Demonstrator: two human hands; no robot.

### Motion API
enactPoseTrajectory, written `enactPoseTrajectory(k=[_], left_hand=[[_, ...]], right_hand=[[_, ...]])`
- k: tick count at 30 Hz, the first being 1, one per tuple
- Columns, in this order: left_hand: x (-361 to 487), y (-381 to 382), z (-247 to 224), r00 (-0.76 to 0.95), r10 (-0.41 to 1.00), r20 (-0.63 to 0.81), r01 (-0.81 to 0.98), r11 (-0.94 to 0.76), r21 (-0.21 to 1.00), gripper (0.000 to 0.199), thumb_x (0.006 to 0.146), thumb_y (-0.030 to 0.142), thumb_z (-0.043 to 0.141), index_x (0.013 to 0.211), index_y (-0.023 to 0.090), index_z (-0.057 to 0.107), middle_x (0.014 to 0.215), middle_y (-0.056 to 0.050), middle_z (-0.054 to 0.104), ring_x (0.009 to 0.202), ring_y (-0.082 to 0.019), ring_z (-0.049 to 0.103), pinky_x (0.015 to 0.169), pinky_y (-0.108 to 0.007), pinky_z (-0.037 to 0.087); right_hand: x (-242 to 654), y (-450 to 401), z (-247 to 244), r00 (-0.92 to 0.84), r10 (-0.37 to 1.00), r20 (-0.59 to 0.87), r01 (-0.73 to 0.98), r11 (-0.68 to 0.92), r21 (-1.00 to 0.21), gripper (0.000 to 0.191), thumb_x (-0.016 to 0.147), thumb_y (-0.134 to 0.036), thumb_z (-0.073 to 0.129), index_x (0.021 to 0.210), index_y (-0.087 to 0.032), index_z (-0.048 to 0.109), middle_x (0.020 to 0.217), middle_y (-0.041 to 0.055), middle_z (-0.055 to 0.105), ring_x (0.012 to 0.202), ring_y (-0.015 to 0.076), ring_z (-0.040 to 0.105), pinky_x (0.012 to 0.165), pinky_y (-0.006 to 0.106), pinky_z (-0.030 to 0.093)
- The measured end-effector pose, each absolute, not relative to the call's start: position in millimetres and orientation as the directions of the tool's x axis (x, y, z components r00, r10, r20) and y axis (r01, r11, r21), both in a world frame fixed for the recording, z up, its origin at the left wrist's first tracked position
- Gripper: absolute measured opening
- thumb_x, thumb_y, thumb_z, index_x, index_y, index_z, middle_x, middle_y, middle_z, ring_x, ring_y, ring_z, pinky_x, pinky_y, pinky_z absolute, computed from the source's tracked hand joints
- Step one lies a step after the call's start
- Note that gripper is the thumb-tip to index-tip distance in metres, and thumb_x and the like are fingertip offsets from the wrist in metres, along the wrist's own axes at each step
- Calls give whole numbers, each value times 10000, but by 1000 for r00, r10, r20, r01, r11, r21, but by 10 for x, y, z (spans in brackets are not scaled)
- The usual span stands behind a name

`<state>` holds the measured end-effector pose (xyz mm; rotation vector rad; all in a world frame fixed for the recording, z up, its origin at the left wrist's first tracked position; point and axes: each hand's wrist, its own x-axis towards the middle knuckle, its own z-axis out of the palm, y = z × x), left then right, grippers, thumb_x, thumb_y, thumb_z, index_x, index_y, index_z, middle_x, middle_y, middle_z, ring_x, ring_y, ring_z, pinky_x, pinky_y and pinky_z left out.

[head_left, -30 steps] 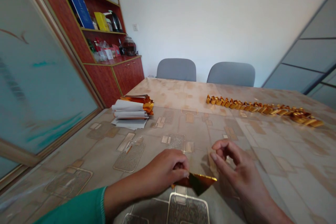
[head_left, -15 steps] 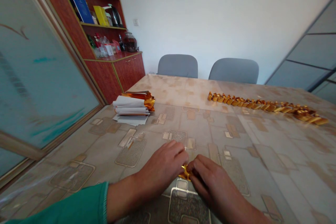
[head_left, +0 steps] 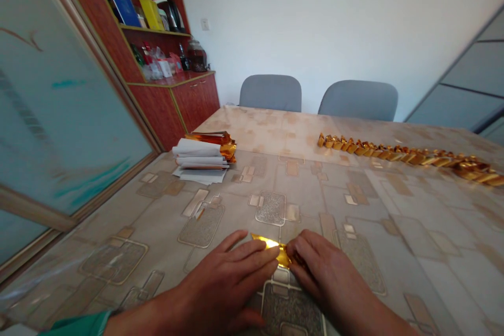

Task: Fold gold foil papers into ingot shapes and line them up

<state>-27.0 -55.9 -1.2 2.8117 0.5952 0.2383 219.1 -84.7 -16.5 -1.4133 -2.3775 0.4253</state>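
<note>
A small folded piece of gold foil paper (head_left: 284, 257) lies low on the table in front of me, between my two hands. My left hand (head_left: 232, 273) is open, its fingers stretched out across the left part of the foil paper. The thumb stands apart, lower down. My right hand (head_left: 321, 260) is closed, with its curled fingers gripping the right end of the foil paper. That end is hidden under the fingers.
At the far left of the table lies a stack of white-backed gold foil sheets (head_left: 200, 161). A long row of folded gold foil pieces (head_left: 397, 155) runs along the right. Two grey chairs (head_left: 271, 93) stand behind the patterned table (head_left: 299, 178).
My left hand has opened from a pinch and flattened over the foil paper, moving toward me and left. More of the gold foil shows. My right hand keeps its grip. The view has shifted slightly.
</note>
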Motion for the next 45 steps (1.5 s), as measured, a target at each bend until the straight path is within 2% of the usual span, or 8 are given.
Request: enactPoseTrajectory(k=[9, 15, 18, 23, 30, 36, 41, 45], left_hand=[[-318, -667, -42, 849, 506, 149, 441, -836, 327, 708, 908, 445, 676, 1513, 246, 366, 1506, -70, 531, 1399, -300, 451, 1216, -534, 185], [-98, -480, 116, 804, 566, 180, 447, -776, 445, 175, 1013, 273, 525, 1074, 244, 687, 1116, -20, 722, 1062, -213, 603, 1046, -413, 381], [86, -362, 209, 733, 669, 128, 558, -698, 449, 98, 948, 267, 616, 992, 197, 667, 1058, -55, 664, 1012, -235, 557, 882, -371, 436], [214, -291, 244, 697, 717, -15, 638, -611, 468, 83, 860, 236, 668, 867, 195, 596, 989, -38, 602, 968, -238, 517, 796, -340, 418], [212, -357, 130, 680, 733, 12, 566, -535, 628, 106, 830, 140, 677, 842, 193, 586, 888, 1, 614, 860, -187, 534, 763, -290, 385], [229, -358, 184, 683, 719, 131, 452, -556, 698, 141, 899, 253, 627, 784, 188, 678, 741, -8, 629, 759, -180, 564, 698, -278, 363], [211, -292, 250, 639, 767, -58, 309, -187, 933, 192, 827, 297, 643, 699, 160, 687, 644, 4, 606, 626, -142, 534, 609, -250, 365], [194, -237, 261, 628, 744, -228, 236, 97, 967, 218, 734, 363, 733, 715, 150, 690, 635, 17, 603, 596, -118, 506, 579, -228, 357]], right_hand=[[2185, -815, -101, -428, 903, 51, 773, 394, -497, 86, 970, -149, 591, 895, -190, 605, 872, 34, 638, 801, 210, 646, 703, 317, 507], [2136, -741, -107, -379, 925, 27, 823, 350, -448, 127, 977, -145, 541, 869, -183, 594, 838, 42, 647, 762, 215, 646, 692, 326, 485], [2138, -741, -87, -365, 930, 49, 803, 341, -490, 81, 950, -142, 553, 891, -193, 575, 861, 37, 655, 769, 209, 641, 682, 311, 468], [2160, -796, -43, -352, 933, 68, 747, 324, -580, 106, 922, -112, 542, 902, -209, 581, 876, 19, 653, 796, 191, 637, 698, 290, 457], [2160, -802, -16, -335, 933, 133, 661, 334, -672, 157, 912, -89, 573, 847, -211, 647, 873, 25, 592, 809, 181, 609, 696, 281, 450], [2194, -812, 76, -302, 916, 264, 544, 393, -741, 177, 913, -136, 590, 750, -205, 600, 818, 20, 594, 806, 176, 576, 691, 285, 424], [2280, -765, 106, -285, 957, 61, 325, 157, -933, 235, 929, -337, 611, 750, -192, 654, 685, -3, 611, 638, 138, 536, 580, 259, 382], [2349, -722, 66, -331, 943, -42, 147, 8, -989, 383, 903, -523, 645, 747, -174, 672, 633, -19, 589, 575, 110, 477, 548, 246, 345]])
